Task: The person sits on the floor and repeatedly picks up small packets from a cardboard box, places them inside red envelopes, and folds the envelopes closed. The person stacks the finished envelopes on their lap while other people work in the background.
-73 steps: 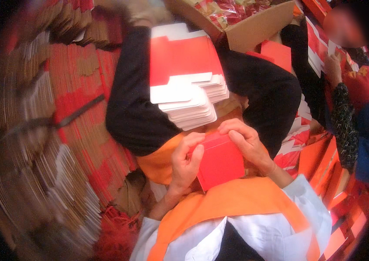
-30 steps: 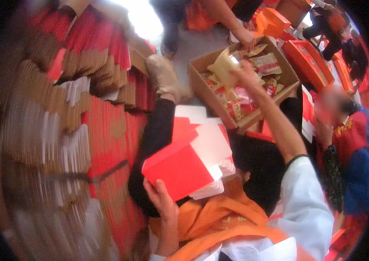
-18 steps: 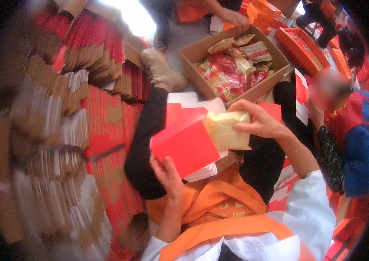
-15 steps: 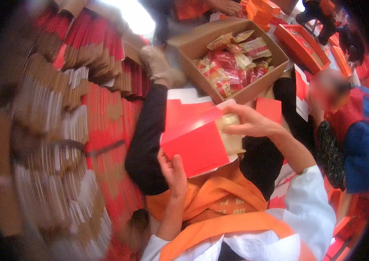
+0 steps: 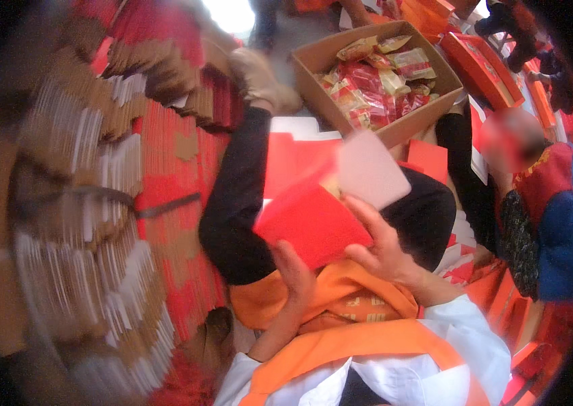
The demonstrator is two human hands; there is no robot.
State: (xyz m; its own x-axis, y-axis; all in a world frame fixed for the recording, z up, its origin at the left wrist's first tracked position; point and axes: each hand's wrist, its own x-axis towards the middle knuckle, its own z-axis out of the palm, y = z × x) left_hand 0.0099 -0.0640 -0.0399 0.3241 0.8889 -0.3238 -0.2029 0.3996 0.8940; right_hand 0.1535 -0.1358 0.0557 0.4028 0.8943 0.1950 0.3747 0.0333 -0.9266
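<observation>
In front of my lap I hold a small red cardboard box (image 5: 313,220), tilted, with its pale inner flap (image 5: 373,166) standing out at the far right. My left hand (image 5: 296,276) is closed on the near left edge, its thumb against the red face. At the right edge, my right hand (image 5: 382,245) steadies the box between thumb and fingers. A small yellowish patch shows at the open end, and the rest of the contents is hidden. Beyond the box, flat red and white card pieces (image 5: 283,159) lie between my legs.
A brown carton (image 5: 394,128) of red and yellow packets (image 5: 367,91) stands ahead. Tall stacks of folded card (image 5: 171,169), one strapped, fill the left side. At the right sits another person (image 5: 557,223), near red boxes (image 5: 479,71).
My right hand has come off the pale packet at the open end and moved down to the box's right edge. The packet is now mostly hidden, and the flap has swung outward.
</observation>
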